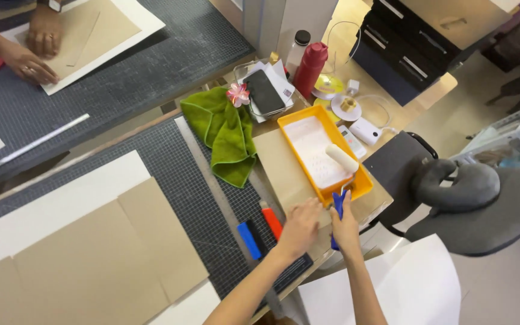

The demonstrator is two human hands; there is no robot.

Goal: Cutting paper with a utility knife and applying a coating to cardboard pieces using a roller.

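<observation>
Gripping blue roller handle (pixel 339 207) w/ right hand (pixel 346 229), left hand (pixel 299 225) flat on board (pixel 281 168) beside yellow tray (pixel 323 150)

My counter (pixel 386 201) — wooden top, mostly covered by dark gridded cutting mat (pixel 182 174). On mat: large white sheet (pixel 49 207) with tan boards (pixel 103 259) on it, long metal ruler (pixel 212 180), blue cutter (pixel 249 239) and red cutter (pixel 272 221) side by side. Green cloth (pixel 227 135) drapes over mat edge, touching ruler. Beside it tan board (pixel 278 168) under yellow paint tray (pixel 323 153) — tray at counter's right edge. Behind: clear tray with phone (pixel 263 90), red bottle (pixel 310 69).
</observation>
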